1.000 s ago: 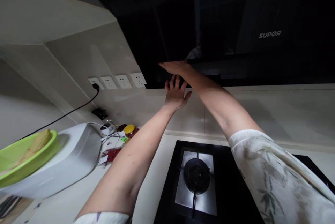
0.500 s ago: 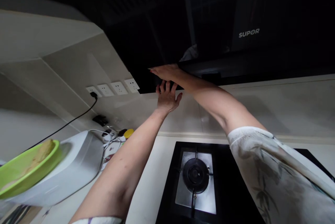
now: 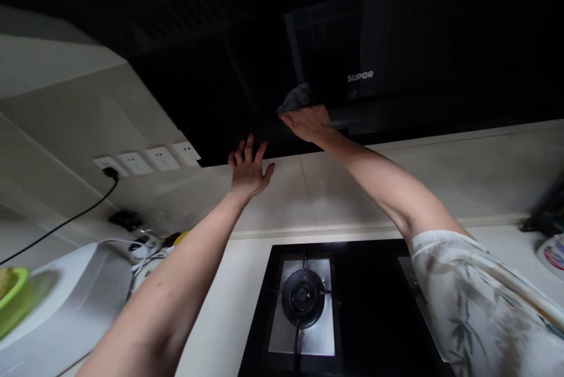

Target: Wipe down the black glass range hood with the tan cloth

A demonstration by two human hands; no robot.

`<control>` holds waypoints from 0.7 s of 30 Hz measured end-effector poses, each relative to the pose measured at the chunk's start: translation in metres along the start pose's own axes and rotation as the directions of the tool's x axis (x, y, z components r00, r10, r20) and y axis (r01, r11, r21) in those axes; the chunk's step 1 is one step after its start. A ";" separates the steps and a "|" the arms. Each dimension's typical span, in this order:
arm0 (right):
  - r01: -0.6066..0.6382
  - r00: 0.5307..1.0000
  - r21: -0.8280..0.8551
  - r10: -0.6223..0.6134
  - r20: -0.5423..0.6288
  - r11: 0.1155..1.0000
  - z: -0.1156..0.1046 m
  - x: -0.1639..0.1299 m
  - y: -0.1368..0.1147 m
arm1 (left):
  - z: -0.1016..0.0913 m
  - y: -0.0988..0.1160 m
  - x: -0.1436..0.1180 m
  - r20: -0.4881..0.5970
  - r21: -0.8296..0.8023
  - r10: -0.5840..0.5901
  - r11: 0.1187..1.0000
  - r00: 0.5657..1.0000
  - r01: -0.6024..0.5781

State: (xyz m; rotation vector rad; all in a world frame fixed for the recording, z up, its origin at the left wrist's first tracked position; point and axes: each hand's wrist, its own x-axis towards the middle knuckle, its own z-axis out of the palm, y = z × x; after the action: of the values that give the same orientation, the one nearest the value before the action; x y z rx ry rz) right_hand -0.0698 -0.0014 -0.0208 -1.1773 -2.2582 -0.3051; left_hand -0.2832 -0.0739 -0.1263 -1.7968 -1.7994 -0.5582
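A pale grey cloth (image 3: pixel 296 98) sits bunched against the glossy black front of the range hood (image 3: pixel 247 71), high above the cooktop, just left of the white brand lettering. The right hand (image 3: pixel 308 123) lies over the cloth's lower edge, fingers closed together and pressing it to the panel near the hood's bottom lip; how firmly it grips cannot be told, since most of the cloth is hidden behind the hand. The left hand (image 3: pixel 247 167) is spread flat with fingers splayed, its fingertips on the hood's lower edge and its palm on the cream tiled wall (image 3: pixel 396 177) just below, a little left of the right hand and holding nothing. Both forearms reach up across the view, the right one emerging from a leaf-printed sleeve (image 3: pixel 476 300). Directly below them is the black cooktop (image 3: pixel 361 306) with a round gas burner (image 3: pixel 303 298) on a steel plate. To the left along the wall runs a row of white sockets (image 3: pixel 147 160), one with a black cable (image 3: pixel 66 221) plugged in. Further down left stand a white appliance (image 3: pixel 66 306), a green bowl (image 3: pixel 13 300) at the frame's edge, and some small jars, mostly hidden by the left arm.
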 end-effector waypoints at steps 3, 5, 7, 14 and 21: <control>-0.075 0.995 -0.067 0.070 -0.075 0.995 -0.015 -0.025 0.041 | 0.003 -0.003 0.000 -0.004 0.014 -0.011 1.000 1.000 0.011; -0.133 0.986 -0.086 0.123 -0.116 0.987 -0.023 -0.041 0.070 | 0.004 -0.005 0.000 -0.017 0.023 -0.015 1.000 1.000 0.016; -0.197 0.972 -0.092 0.182 -0.150 0.976 -0.032 -0.056 0.100 | 0.004 -0.006 0.000 -0.030 0.024 -0.020 0.999 0.999 0.021; -0.474 0.841 -0.201 0.373 -0.392 0.857 -0.074 -0.113 0.213 | -0.006 -0.002 -0.002 0.006 0.020 -0.032 0.999 0.999 0.032; -0.661 0.723 -0.242 0.515 -0.461 0.711 -0.112 -0.145 0.316 | -0.007 0.002 -0.005 -0.030 -0.013 -0.111 0.994 0.993 0.111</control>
State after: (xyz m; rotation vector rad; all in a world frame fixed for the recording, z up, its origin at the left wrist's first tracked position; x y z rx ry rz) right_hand 0.2938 0.0361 -0.0328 -1.8243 -1.4106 -0.6691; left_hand -0.2808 -0.0822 -0.1241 -1.6940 -1.8870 -0.6367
